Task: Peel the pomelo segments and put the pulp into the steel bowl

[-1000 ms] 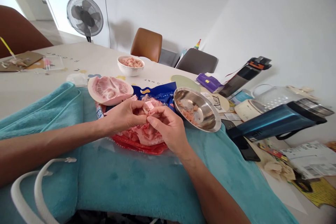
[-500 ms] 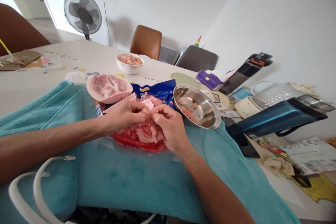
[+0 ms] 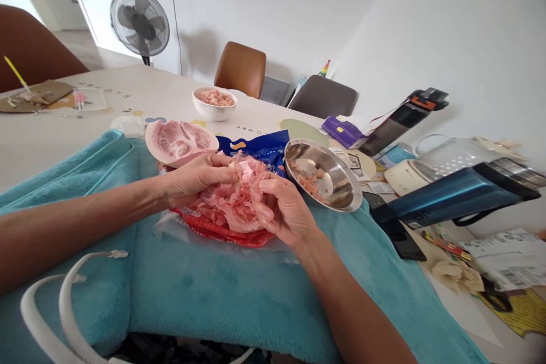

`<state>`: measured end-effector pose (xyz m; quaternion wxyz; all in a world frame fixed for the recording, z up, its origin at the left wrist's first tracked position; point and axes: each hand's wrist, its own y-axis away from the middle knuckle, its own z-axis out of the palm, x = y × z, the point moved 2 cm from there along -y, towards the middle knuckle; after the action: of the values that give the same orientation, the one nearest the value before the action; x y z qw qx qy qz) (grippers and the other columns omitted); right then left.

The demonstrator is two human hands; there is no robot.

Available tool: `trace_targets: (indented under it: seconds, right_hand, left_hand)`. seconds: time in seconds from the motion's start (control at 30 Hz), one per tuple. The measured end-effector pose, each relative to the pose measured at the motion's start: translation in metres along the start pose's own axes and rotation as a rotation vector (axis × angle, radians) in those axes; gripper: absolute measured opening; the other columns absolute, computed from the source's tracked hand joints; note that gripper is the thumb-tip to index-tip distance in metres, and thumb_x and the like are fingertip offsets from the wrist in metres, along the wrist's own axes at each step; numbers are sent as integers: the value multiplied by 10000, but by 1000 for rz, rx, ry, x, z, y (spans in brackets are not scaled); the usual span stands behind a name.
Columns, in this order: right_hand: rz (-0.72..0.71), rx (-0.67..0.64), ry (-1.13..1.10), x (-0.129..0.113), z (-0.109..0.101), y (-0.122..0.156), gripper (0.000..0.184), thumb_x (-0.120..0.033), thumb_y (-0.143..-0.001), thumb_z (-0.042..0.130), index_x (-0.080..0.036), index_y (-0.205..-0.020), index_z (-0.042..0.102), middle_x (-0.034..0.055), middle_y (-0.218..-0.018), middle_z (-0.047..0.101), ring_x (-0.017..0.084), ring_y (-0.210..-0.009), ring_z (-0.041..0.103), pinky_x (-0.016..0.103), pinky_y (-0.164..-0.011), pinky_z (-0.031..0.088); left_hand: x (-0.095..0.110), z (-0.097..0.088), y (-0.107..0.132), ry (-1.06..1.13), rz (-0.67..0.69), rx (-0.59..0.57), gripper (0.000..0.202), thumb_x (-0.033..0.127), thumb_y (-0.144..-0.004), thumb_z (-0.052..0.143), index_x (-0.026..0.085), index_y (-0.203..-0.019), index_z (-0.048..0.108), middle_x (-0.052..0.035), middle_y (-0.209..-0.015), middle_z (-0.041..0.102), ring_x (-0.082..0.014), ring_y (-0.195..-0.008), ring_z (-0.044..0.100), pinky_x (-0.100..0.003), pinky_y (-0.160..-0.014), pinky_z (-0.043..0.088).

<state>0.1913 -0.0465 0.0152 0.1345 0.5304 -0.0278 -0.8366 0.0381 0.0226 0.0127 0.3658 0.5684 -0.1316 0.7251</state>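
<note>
My left hand [image 3: 197,176] and my right hand [image 3: 284,207] are both over a heap of pink pomelo peel and membrane scraps [image 3: 232,207] lying on a red and blue plastic bag [image 3: 256,151]. The left hand's fingers curl onto the top of the heap, pinching a pale pink piece. My right hand is curled at the heap's right side with its fingers bent around a scrap. Behind the left hand sits a cut pomelo half [image 3: 179,142], pink flesh up. A steel bowl [image 3: 341,193] with a few fruit bits stands right of the hands.
A teal towel [image 3: 222,290] covers the near table. A white bowl [image 3: 214,104] of fruit pieces stands farther back. A blue and black flask [image 3: 452,196], a phone [image 3: 396,233], papers and clutter fill the right side. A fan [image 3: 139,23] and chairs stand behind.
Both hands have dropped slightly onto the scrap heap and drawn apart; the right hand moved down to the heap's right side. The view shifted a little.
</note>
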Motion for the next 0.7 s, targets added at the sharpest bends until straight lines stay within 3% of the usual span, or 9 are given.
trace_targets:
  seconds: [0.13,0.23,0.37,0.5,0.6,0.7]
  right_hand:
    - [6,-50,-48,0,-5,-4,160,-287,-737,629,-196,-648,533,-75,-524,535,36,-335,386,137,-260,331]
    - [36,-86,-44,2,-8,-7,188,-319,-760,614,-195,-641,537,-79,-458,488,40,-319,353,134,-259,319]
    - [19,-41,-27,-1,-8,-5,194,-331,-714,647,-195,-615,549,-69,-478,498,43,-332,348,144,-252,310]
    - [-136,47,61,-14,-5,2,175,-288,-761,633,-203,-616,585,-54,-518,491,56,-371,386,163,-284,342]
    - [-400,249,176,-34,-18,8,86,-253,-747,667,-219,-678,626,-40,-609,567,76,-416,464,197,-331,393]
    - [-792,714,473,-58,-51,15,44,-234,-721,675,-215,-732,637,-42,-606,573,109,-459,520,243,-404,442]
  left_hand:
    - [0,-1,-1,9,-10,1,322,268,-613,846,152,-609,546,69,-465,449,-5,-359,322,-113,-323,185]
    - [-2,-1,-1,36,5,4,288,260,-620,842,145,-623,578,66,-479,469,-4,-363,335,-109,-325,221]
    - [-5,0,-2,128,12,-21,215,200,-624,827,134,-626,623,37,-540,566,-33,-445,488,-122,-435,428]
    - [-7,-1,-3,211,-13,-62,191,191,-640,817,139,-626,633,13,-593,634,-77,-532,591,-170,-540,530]
    - [-8,-3,-5,212,-5,-41,189,177,-643,814,136,-620,632,12,-594,632,-76,-532,592,-162,-532,520]
    - [-8,-2,-5,215,-10,-10,193,162,-626,822,132,-624,631,9,-599,629,-76,-530,588,-154,-513,502]
